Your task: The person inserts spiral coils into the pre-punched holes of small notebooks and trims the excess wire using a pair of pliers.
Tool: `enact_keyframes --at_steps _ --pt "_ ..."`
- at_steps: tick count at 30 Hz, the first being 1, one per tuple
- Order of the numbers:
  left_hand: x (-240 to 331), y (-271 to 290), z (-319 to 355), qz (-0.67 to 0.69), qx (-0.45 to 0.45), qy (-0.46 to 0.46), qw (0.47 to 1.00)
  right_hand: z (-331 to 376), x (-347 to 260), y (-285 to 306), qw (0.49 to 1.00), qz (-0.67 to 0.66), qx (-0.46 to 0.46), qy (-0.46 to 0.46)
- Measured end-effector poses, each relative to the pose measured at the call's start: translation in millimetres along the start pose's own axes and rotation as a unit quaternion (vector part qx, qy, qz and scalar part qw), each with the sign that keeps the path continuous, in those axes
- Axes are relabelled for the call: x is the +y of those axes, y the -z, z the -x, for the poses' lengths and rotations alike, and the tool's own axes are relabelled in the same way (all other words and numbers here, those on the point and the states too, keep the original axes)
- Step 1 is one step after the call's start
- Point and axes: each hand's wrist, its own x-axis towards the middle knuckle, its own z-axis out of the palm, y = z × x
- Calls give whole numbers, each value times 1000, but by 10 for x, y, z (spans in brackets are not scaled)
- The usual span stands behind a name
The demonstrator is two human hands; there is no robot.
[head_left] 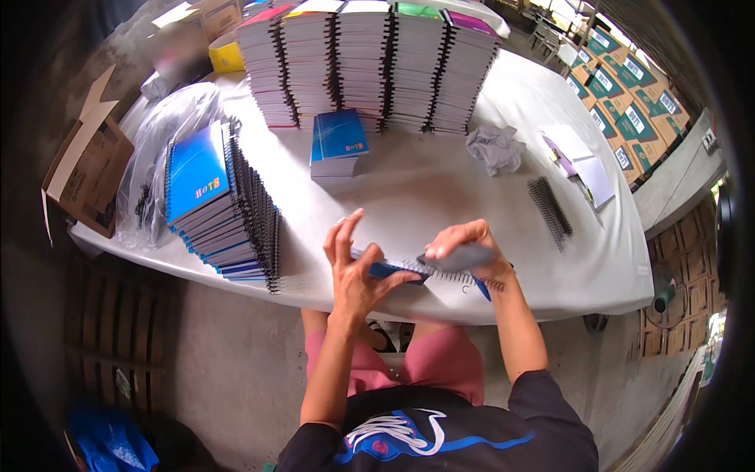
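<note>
A blue-covered notebook (385,270) stands at the table's near edge with its spine upward. My left hand (355,271) grips it between thumb and forefinger, the other fingers raised. A coil (450,276) runs along the spine, and its loose end sticks out past the right side of the notebook. My right hand (464,240) is closed around a dark grey tool (465,258) at the coil. The tool is smeared by motion, so its exact kind is unclear; blue parts (482,289) show below it, beside my right wrist.
Coil-bound blue notebooks (200,177) are stacked at left, near clear plastic (169,149) and an open carton (90,165). Tall notebook stacks (362,67) line the back, before them a small blue-covered stack (338,141). Crumpled paper (495,149), loose coils (549,208) and an open notepad (586,173) lie right.
</note>
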Motion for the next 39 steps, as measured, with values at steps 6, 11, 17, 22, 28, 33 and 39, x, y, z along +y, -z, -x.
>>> enact_keyframes --at_steps 6,11,17,22,28,33,39 --pt "-121 3 -25 42 -18 5 999 -10 -21 -54 975 181 97 -90" --pt "-195 -119 -21 85 -5 33 996 -103 25 -47 907 398 85 -106" --pt "-234 -156 -49 171 -53 55 982 -125 98 -65 964 250 33 -86" --pt "-332 -187 20 186 -55 49 980 -186 -45 -224 995 93 1 21" --pt "-425 -249 75 203 -30 88 975 -349 -19 -255 994 104 -35 22" --pt "-342 -223 17 260 -75 164 949 -469 36 -196 976 211 1 -54" --pt "-361 -224 70 258 -40 125 957 -445 88 -121 894 438 55 -71"
